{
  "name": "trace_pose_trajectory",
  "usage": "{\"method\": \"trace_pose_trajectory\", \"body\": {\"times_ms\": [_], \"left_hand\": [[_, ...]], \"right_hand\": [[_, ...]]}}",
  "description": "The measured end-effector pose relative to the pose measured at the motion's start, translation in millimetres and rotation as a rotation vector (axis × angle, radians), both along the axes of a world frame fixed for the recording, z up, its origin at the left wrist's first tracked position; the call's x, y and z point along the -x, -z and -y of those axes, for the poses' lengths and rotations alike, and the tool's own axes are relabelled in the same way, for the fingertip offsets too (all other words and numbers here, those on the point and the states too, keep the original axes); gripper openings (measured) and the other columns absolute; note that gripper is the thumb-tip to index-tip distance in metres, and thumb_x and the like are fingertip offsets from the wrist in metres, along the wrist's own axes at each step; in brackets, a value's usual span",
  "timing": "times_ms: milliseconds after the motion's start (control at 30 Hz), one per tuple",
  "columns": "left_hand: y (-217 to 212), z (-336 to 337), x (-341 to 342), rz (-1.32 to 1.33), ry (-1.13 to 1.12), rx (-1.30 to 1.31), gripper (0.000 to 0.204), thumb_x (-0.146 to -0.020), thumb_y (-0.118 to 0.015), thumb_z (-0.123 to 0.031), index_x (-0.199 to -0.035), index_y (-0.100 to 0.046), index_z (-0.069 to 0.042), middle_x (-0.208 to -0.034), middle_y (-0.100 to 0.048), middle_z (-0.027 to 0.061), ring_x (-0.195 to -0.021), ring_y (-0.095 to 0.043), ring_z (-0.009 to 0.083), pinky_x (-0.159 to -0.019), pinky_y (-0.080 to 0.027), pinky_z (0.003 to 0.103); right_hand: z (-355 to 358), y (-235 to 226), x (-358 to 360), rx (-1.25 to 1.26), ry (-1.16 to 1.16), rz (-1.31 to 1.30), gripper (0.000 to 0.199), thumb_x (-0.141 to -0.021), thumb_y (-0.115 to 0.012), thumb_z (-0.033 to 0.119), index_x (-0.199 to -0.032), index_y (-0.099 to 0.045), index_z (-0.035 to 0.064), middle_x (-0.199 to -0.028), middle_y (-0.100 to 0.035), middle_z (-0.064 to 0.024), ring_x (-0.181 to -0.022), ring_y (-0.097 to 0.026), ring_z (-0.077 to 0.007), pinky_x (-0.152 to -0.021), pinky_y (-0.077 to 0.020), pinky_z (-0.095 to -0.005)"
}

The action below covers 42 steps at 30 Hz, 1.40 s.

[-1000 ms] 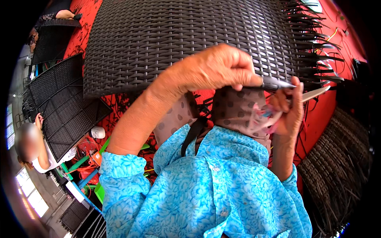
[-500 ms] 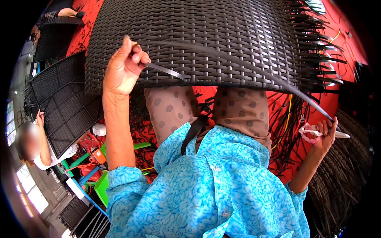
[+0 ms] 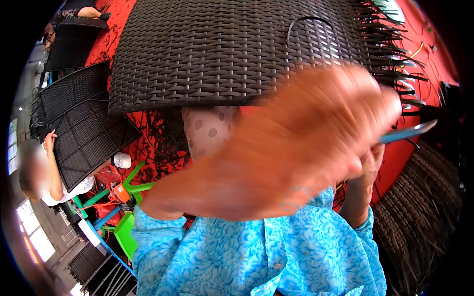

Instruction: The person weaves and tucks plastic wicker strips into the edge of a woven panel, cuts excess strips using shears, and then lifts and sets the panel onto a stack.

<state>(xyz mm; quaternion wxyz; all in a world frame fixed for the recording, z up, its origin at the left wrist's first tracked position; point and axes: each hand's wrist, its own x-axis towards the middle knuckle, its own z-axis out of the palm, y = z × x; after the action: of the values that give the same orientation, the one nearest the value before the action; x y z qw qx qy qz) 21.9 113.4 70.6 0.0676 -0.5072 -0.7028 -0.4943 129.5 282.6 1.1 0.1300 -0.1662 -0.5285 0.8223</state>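
My left hand (image 3: 316, 133) is a large blur of motion, reaching across to the right in front of my lap and hiding much of the view there. Its fingers are too smeared to show whether they hold anything. Mostly hidden behind it, my right hand (image 3: 371, 160) is closed by a pointed, blade-like tool (image 3: 410, 132) with a bluish sheen, whose tip points right. The dark woven rattan panel (image 3: 212, 54) lies across my knees. A black plastic strip (image 3: 311, 18) stands up from it in a loop toward the right.
Loose strip ends (image 3: 390, 61) bristle along the panel's right edge. A brown heap of woven material (image 3: 419, 212) lies at the right. On the left are another dark woven panel (image 3: 81, 128), a person's arm (image 3: 53, 170) and a green plastic piece (image 3: 126, 236). Strip scraps litter the red floor (image 3: 143, 143).
My left hand has swept from the upper left across to my right hand. The strip once stretched between both hands now loops above the panel. The pointed tool has turned upward.
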Motion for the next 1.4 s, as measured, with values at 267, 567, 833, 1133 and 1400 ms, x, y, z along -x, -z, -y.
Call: {"method": "trace_pose_trajectory", "body": {"times_ms": [267, 567, 833, 1133, 1400], "left_hand": [[39.6, -4.9, -24.2, 0.666, 0.202, 0.375, 0.047, -0.081, -0.065, -0.022, -0.123, -0.051, -0.004, -0.109, -0.061, 0.0138, -0.09, -0.063, 0.0271, -0.079, -0.05, 0.037], [-69.4, 288.6, 125.7, 0.127, -1.18, -0.447, 0.025, -0.086, -0.059, -0.013, -0.104, -0.062, 0.004, -0.069, -0.055, 0.0018, -0.056, -0.046, 0.006, -0.046, -0.03, 0.015], [-40.5, 423.0, 93.9, -0.183, -1.668, -0.049, 0.025, -0.088, -0.058, -0.023, -0.101, -0.067, -0.003, -0.084, -0.064, 0.0062, -0.071, -0.059, 0.0127, -0.063, -0.05, 0.023], [52.3, 203.8, 59.1, 0.195, -1.056, 0.273, 0.022, -0.08, -0.072, -0.011, -0.098, -0.064, -0.003, -0.087, -0.062, -0.0024, -0.074, -0.05, 0.0029, -0.069, -0.041, 0.016], [37.3, 72.9, 13.0, 0.101, -0.114, 0.261, 0.025, -0.074, -0.066, -0.007, -0.099, -0.065, -0.006, -0.1, -0.062, 0.0128, -0.088, -0.06, 0.027, -0.076, -0.048, 0.034]], "right_hand": [[-2.1, -16.8, -4.1, -0.116, -0.266, -0.047, 0.016, -0.089, -0.059, 0.011, -0.097, -0.061, -0.0036, -0.084, -0.064, -0.0079, -0.071, -0.058, -0.0099, -0.06, -0.0461, -0.0213], [-11.2, 20.8, -13.7, -0.252, -0.464, 0.372, 0.017, -0.095, -0.046, 0.011, -0.11, -0.049, 0.0039, -0.089, -0.056, -0.0002, -0.068, -0.048, -0.0059, -0.062, -0.0427, -0.0207], [-2.9, 30.2, 3.4, -1.28, -0.55, 0.159, 0.043, -0.082, -0.056, 0.007, -0.124, -0.054, 0.0155, -0.079, -0.059, -0.0091, -0.064, -0.057, -0.027, -0.055, -0.0458, -0.037], [1.6, 3.3, 35.1, -1.657, -0.643, -0.037, 0.041, -0.071, -0.06, 0.01, -0.111, -0.062, 0.0175, -0.081, -0.052, -0.0054, -0.075, -0.053, -0.025, -0.066, -0.0451, -0.0382], [8.9, -10.6, 45.1, -1.675, -0.695, 0.048, 0.035, -0.074, -0.059, 0.009, -0.109, -0.064, 0.0151, -0.074, -0.051, -0.0085, -0.073, -0.055, -0.028, -0.065, -0.0468, -0.0401]]}}
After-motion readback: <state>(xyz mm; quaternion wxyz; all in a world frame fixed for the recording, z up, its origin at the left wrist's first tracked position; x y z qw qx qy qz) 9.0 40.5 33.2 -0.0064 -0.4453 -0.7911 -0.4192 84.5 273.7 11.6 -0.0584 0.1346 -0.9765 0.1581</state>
